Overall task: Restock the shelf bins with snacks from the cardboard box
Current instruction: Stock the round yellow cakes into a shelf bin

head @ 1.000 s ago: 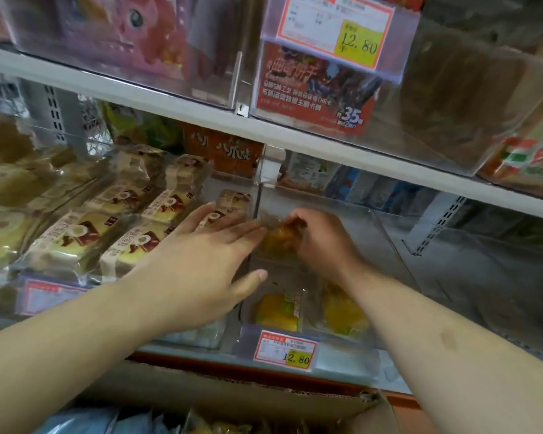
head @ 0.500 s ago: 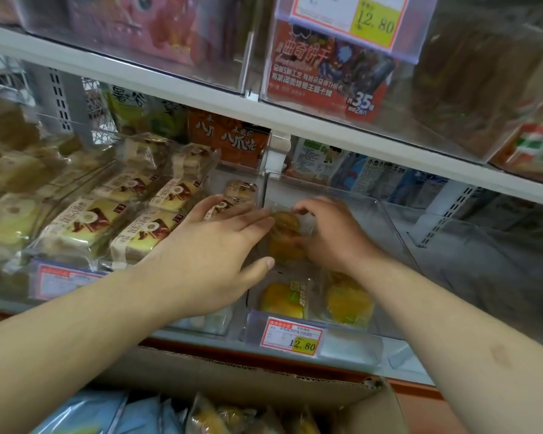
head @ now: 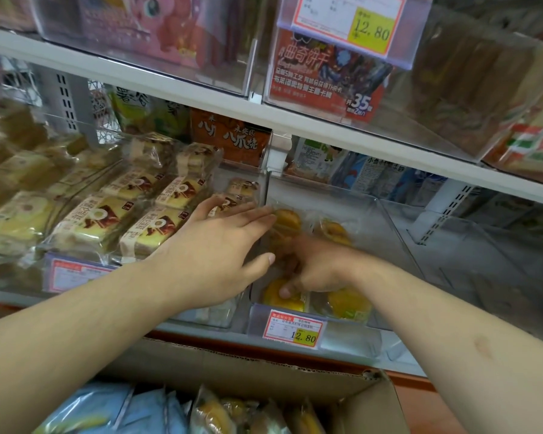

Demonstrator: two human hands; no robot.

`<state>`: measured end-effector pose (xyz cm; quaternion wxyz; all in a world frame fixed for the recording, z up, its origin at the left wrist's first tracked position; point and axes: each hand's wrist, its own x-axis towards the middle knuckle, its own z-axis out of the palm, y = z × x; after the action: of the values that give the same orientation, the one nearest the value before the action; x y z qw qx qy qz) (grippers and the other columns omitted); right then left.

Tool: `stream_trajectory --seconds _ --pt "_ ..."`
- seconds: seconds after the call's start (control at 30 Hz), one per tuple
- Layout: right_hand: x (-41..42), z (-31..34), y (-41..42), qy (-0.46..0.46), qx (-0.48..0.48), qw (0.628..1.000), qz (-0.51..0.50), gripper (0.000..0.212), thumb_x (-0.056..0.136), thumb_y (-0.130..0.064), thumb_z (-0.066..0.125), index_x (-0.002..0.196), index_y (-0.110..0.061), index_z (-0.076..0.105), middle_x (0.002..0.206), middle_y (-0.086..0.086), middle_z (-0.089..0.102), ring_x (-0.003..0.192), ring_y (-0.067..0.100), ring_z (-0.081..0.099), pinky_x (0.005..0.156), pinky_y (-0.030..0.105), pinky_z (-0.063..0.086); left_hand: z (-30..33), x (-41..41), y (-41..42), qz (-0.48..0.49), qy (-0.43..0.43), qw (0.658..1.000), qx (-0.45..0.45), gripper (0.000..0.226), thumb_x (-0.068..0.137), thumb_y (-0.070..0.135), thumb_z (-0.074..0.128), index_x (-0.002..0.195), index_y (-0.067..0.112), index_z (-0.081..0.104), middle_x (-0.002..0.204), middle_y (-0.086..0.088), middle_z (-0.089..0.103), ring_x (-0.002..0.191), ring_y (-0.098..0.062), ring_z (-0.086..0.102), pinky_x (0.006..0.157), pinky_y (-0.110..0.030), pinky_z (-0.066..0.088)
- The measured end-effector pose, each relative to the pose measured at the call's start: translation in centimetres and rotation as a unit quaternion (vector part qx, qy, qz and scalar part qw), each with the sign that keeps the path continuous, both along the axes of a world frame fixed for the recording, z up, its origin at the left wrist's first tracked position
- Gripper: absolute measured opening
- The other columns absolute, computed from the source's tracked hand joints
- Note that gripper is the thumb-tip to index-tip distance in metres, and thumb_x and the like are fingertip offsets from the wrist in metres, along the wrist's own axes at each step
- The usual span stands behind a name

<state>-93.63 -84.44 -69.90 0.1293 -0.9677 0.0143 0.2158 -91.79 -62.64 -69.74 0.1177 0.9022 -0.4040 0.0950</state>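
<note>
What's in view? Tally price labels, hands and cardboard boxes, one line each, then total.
Price labels: 3 (upper shelf, clear bin, left bin)
Hands: 2 (left hand, right hand)
Cardboard box: 1
Total: 6

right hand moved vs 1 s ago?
Yes. The right hand has pulled back toward the bin's front: it now lies close above the 12.80 price tag, fingers over the front yellow snack pack.

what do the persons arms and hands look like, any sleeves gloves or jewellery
Both forearms are bare, with no sleeve in view. The left hand and right hand wear no gloves, and no rings, watch or bracelet show. The right forearm carries a small oval mark.
</note>
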Motion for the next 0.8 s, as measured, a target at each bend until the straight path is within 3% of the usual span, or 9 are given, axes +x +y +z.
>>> stream_trajectory --seconds 0.07,0.17,0.3,0.4,0.53,0.63,0.7,0.8 --pt "-0.2 0.1 -0.3 -0.015 0.035 0.999 -0.013 0.085 0.077 -0.030 0.095 0.151 -0.028 0.053 0.140 -0.006 0.066 0.114 0.007 0.060 0.097 0.023 0.047 -0.1 0.0 0.0 -0.002 -0.005 1.000 -0.004 0.067 0.102 0.064 0.027 0.163 0.036 0.026 0.172 0.018 0.021 0.159 -0.003 0.015 0.129 -0.042 0.003" --pt "-0.6 0.1 -0.6 -0.037 0.052 0.998 -0.013 0.094 0.070 -0.031 0.098 0.152 -0.029 0.051 0.142 -0.010 0.064 0.122 0.009 0.062 0.105 0.026 0.050 -0.3 0.0 0.1 -0.003 -0.006 1.000 -0.012 0.071 0.098 0.065 0.026 0.163 0.035 0.030 0.171 0.017 0.026 0.158 -0.004 0.019 0.129 -0.044 0.007" --pt "-1.1 0.4 -1.0 -0.085 0.071 0.994 -0.007 0.065 0.069 -0.032 0.098 0.124 -0.036 0.064 0.119 -0.018 0.067 0.111 0.006 0.063 0.094 0.026 0.052 -0.2 0.0 0.1 -0.002 -0.011 1.000 -0.012 0.069 0.100 0.065 0.028 0.163 0.036 0.029 0.171 0.017 0.026 0.158 -0.004 0.020 0.129 -0.045 0.006" --pt "-1.0 0.5 -1.7 -0.157 0.074 0.985 -0.024 0.053 0.066 -0.025 0.098 0.099 -0.037 0.059 0.106 -0.016 0.064 0.101 0.008 0.062 0.084 0.033 0.055 -0.1 -0.1 0.1 -0.002 -0.007 1.000 -0.007 0.064 0.105 0.063 0.033 0.163 0.036 0.028 0.171 0.019 0.024 0.158 -0.004 0.018 0.129 -0.043 0.002" --pt "-1.2 0.2 -2.9 -0.256 0.106 0.959 -0.065 0.056 0.067 -0.016 0.098 0.100 -0.036 0.057 0.103 -0.011 0.066 0.095 0.015 0.066 0.076 0.040 0.061 -0.2 -0.1 0.1 -0.001 -0.012 1.000 -0.005 0.067 0.101 0.065 0.027 0.162 0.036 0.031 0.171 0.019 0.026 0.158 -0.003 0.020 0.129 -0.043 0.004" --pt "-1.0 -0.4 -3.7 -0.313 0.158 0.931 -0.100 0.055 0.072 -0.015 0.096 0.110 -0.042 0.066 0.110 -0.012 0.069 0.100 0.012 0.068 0.085 0.034 0.060 -0.2 -0.1 0.0 0.003 -0.010 1.000 -0.002 0.071 0.098 0.066 0.022 0.162 0.037 0.030 0.171 0.019 0.025 0.158 -0.002 0.019 0.129 -0.043 0.004" --pt "-0.7 -0.8 -4.0 -0.340 0.191 0.911 -0.136 0.042 0.073 -0.019 0.096 0.101 -0.039 0.072 0.108 -0.013 0.071 0.102 0.010 0.067 0.090 0.033 0.057 -0.2 -0.2 0.0 0.002 -0.009 1.000 -0.002 0.071 0.097 0.066 0.022 0.162 0.037 0.029 0.171 0.019 0.025 0.158 -0.002 0.019 0.129 -0.044 0.004" --pt "-0.5 -1.7 -3.6 -0.348 0.220 0.896 -0.169 0.036 0.070 -0.019 0.098 0.091 -0.033 0.073 0.098 -0.012 0.073 0.097 0.011 0.069 0.085 0.032 0.057 -0.3 -0.1 0.0 0.002 -0.010 1.000 0.000 0.069 0.099 0.065 0.023 0.162 0.037 0.028 0.171 0.018 0.024 0.157 -0.002 0.019 0.129 -0.043 0.004"
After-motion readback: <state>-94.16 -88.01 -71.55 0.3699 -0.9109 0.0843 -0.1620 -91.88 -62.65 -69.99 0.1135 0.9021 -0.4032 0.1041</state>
